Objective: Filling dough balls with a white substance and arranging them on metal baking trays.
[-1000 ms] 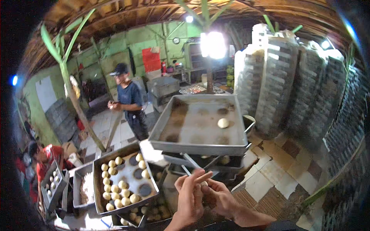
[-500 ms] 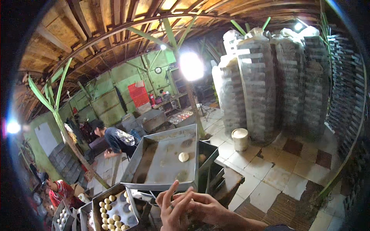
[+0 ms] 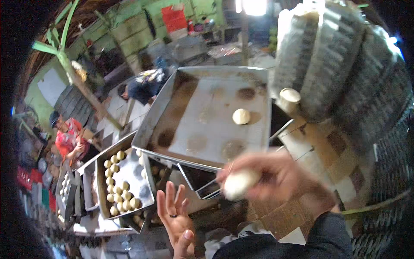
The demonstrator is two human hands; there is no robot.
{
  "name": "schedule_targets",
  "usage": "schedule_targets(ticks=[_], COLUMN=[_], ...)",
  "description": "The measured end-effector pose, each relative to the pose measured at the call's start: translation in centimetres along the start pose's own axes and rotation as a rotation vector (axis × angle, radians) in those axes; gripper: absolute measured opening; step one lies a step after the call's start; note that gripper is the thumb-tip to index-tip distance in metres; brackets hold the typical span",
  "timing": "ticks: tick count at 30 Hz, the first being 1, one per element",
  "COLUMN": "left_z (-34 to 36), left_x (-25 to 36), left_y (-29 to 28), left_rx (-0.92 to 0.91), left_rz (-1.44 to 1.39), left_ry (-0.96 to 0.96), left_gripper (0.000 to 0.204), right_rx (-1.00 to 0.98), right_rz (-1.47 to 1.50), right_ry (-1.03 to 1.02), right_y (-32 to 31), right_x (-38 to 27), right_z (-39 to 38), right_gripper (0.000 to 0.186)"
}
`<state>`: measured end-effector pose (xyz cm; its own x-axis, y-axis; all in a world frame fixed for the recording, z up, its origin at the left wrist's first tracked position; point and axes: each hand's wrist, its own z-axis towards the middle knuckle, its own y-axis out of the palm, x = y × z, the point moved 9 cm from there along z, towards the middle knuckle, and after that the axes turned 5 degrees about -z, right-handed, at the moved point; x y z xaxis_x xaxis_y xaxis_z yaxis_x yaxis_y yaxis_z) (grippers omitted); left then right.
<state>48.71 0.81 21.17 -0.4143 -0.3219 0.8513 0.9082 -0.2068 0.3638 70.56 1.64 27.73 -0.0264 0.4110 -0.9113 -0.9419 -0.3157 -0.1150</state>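
My right hand (image 3: 276, 177), blurred by motion, is closed on a pale dough ball (image 3: 241, 183) just below the near edge of a large metal tray (image 3: 211, 108). One dough ball (image 3: 241, 116) sits inside that tray among dark round marks. My left hand (image 3: 177, 220) is open and empty, fingers spread upward, a dark ring on one finger. To its left is another tray (image 3: 148, 181) holding several dough balls (image 3: 116, 197).
A co-worker in red (image 3: 69, 140) stands at the left beside more trays; another in a dark shirt (image 3: 144, 86) bends behind the large tray. Tall bagged stacks (image 3: 323, 64) and a pale bucket (image 3: 290, 98) stand at right on tiled floor, near a green post (image 3: 77, 77).
My hands were together and are now apart: the right moved right with a dough ball, the left opened. The dark-shirted person went from standing to bending down.
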Motion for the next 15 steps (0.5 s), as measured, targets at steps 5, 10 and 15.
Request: schedule_targets(ticks=[5, 10, 15], left_z=[-6.8, -9.5, -9.8], left_x=[-3.3, -6.9, -3.4], left_y=[0.8, -0.6, -8.8], left_rx=[-0.395, -0.895, -0.829], left_rz=[-0.051, 0.019, 0.257], left_ry=[-0.734, -0.831, -0.836], left_gripper=[0.053, 0.068, 0.068], right_rx=[0.556, 0.191, 0.335], right_rz=[-1.147, -1.384, -1.119], right_ry=[-0.491, 0.058, -0.188], right_y=[-13.6, -18.1, -8.0], right_x=[0.2, 11.2, -3.9], right_z=[9.7, 12.4, 10.3], right_gripper=[0.035, 0.039, 0.037])
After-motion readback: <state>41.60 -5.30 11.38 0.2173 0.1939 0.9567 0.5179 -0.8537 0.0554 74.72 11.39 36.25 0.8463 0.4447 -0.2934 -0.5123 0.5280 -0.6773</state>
